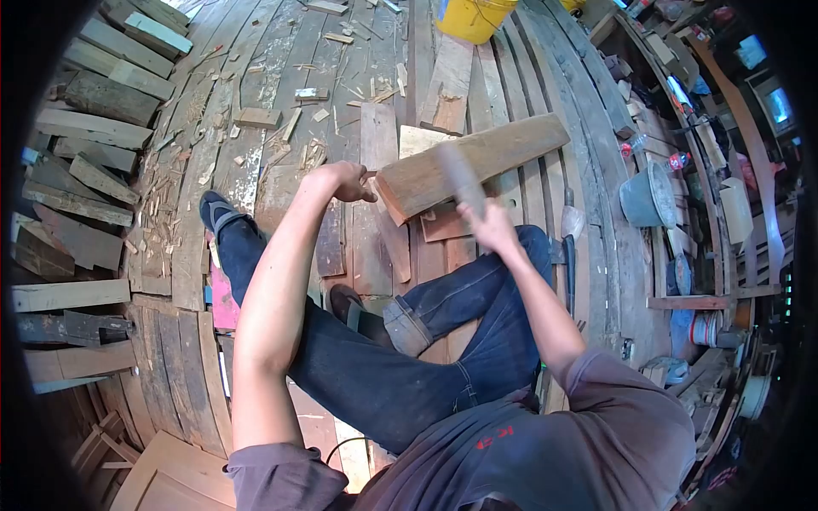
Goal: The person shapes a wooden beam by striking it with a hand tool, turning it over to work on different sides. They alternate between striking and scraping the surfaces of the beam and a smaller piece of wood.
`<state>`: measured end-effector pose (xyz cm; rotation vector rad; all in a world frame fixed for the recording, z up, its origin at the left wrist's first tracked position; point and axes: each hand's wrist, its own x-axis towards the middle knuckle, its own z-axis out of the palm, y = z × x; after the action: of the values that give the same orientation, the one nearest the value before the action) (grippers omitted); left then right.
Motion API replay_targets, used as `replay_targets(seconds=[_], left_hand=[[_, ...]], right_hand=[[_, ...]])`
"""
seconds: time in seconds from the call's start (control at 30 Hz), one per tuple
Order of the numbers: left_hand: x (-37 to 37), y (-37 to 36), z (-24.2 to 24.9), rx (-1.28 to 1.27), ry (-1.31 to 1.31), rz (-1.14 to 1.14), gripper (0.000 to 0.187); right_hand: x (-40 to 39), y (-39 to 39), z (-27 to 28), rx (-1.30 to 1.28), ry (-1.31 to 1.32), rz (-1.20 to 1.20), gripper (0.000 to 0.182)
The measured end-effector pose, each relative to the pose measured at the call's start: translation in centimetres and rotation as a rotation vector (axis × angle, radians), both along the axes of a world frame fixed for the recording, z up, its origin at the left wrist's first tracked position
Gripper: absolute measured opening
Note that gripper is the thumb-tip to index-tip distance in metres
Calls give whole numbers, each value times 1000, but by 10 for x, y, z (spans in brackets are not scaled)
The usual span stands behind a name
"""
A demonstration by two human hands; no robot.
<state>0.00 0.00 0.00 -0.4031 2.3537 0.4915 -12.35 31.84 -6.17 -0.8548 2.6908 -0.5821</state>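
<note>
A thick wooden block point(477, 163) lies slantwise across other boards on the floor in front of me. At its near left end, my left hand point(345, 181) is closed, with a thin dark thing just showing between the fingers and the wood. What that thing is, I cannot make out. My right hand point(490, 226) grips a blurred wooden stick point(461, 175), raised in front of the block's middle and smeared by motion. Beneath the block show a pale board point(422, 140) and a reddish-brown wood piece point(445, 223).
Wood chips and offcuts point(257, 117) litter the floor ahead and left. Stacked planks point(94, 128) line the left side. A yellow bucket point(473, 21) stands at the far side, a grey bucket point(648, 196) at right. Long-handled tools point(569, 255) lie beside my right knee.
</note>
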Motion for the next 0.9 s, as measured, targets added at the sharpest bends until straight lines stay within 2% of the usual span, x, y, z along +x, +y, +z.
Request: replay_targets(seconds=[0.03,0.07,0.1,0.17,0.27,0.3,0.37,0.4,0.5,0.53,0.63,0.67,0.7,0.77,0.8,0.83,0.9], left_hand=[[3,-1,1,-3,-35,-15,86],[2,-2,3,-6,-64,-32,91],[1,4,-2,10,-48,-38,90],[-1,0,2,-3,-31,-44,89],[-9,-4,-2,-6,1,-14,87],[-7,-6,-8,-1,19,-5,87],[2,1,10,-10,-9,-27,86],[4,4,19,-11,-29,-31,86],[2,-4,16,-17,-7,-28,85],[3,-2,11,-7,4,-31,84],[2,-3,9,27,6,6,83],[2,-3,7,5,4,2,83],[3,-3,7,2,-13,0,83],[0,-2,9,0,-36,-4,83],[-3,-5,8,-4,-17,-5,83],[-6,-7,4,-2,-7,-9,83],[-5,-3,2,18,-5,4,83]], right_hand=[[-10,1,-5,-73,-68,-211,75],[-23,4,-27,50,3,-289,76],[-11,9,-11,-45,-215,-213,78],[29,7,-26,-70,36,-39,77],[30,9,14,101,8,208,79],[15,10,16,24,-43,107,81],[-18,10,-11,36,-41,-245,79],[-23,9,-21,43,-35,-223,76],[23,3,2,45,-106,183,75],[31,2,13,147,-105,294,76],[4,8,19,132,-26,127,76],[-6,8,17,129,-222,-98,77],[-15,13,-19,100,-12,-235,78],[-1,15,-33,33,-11,-141,79],[20,14,-19,-38,5,10,77],[40,11,8,78,-77,127,75],[42,11,23,177,-50,238,74]])
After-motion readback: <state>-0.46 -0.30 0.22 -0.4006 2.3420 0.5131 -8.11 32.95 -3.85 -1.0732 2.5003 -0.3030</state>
